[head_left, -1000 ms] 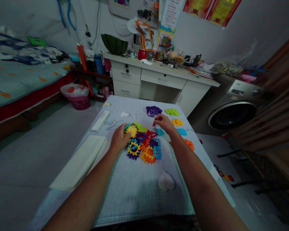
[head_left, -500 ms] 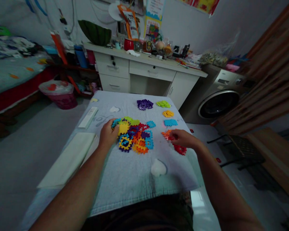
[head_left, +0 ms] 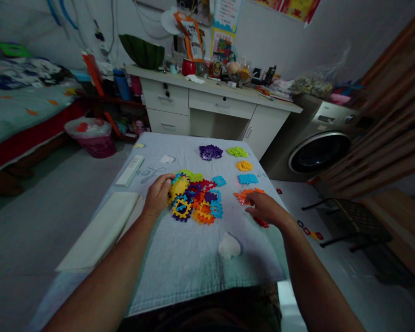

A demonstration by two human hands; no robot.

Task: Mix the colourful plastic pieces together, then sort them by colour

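Note:
At the left side of a mixed pile of notched plastic building tiles (head_left: 198, 203), my left hand (head_left: 158, 193) is closed on a few of them, a yellow tile (head_left: 180, 185) on top with blue bits showing behind. My right hand (head_left: 265, 206) hovers over the right side of the table, fingers loosely bent and apart, with nothing seen in them. Just beyond its fingertips lie orange tiles (head_left: 244, 196); red tiles (head_left: 262, 222) are partly hidden beneath it. Further back sit groups of blue tiles (head_left: 247, 179), yellow-orange tiles (head_left: 244, 165), green tiles (head_left: 237, 151) and purple tiles (head_left: 210, 152).
A pale cloth with heart prints covers the table (head_left: 193, 258). On its left lie a white box (head_left: 130, 171) and a folded white sheet (head_left: 100, 230). Beyond stands a white desk (head_left: 221, 101) with clutter; a washing machine (head_left: 318, 138) is at the right.
My right hand has risen slightly off the orange and red tiles and its fingers have parted. The yellow tile in my left hand has tilted. The view has shifted a little.

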